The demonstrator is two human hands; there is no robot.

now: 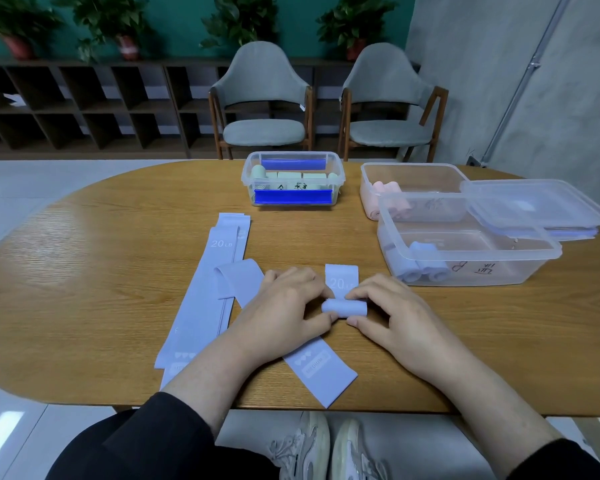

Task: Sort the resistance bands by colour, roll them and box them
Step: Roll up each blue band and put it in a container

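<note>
Head view: both hands pinch a half-rolled lilac fabric resistance band [343, 308] on the oval wooden desk [101, 271], left hand [288, 306] and right hand [392, 315] at its ends. Keep edges aligned, tension even, rolling away toward the "20 LB" end.

Person, seated: clothing and footwear as seen from the head view.

Left hand [284, 306] and right hand [392, 313]: bare, no rings, watch or gloves; forearms uncovered. Left sleeve [181, 420]: black, plain fabric, pushed up the forearm, loose at the cuff. Right sleeve [565, 462]: black, same fabric, only its edge in view at the lower corner. Shoes [329, 452]: a pair of pale grey-white trainers with layered panels and laces, somewhat worn and scuffed. Lap garment: dark, details unclear.
</note>
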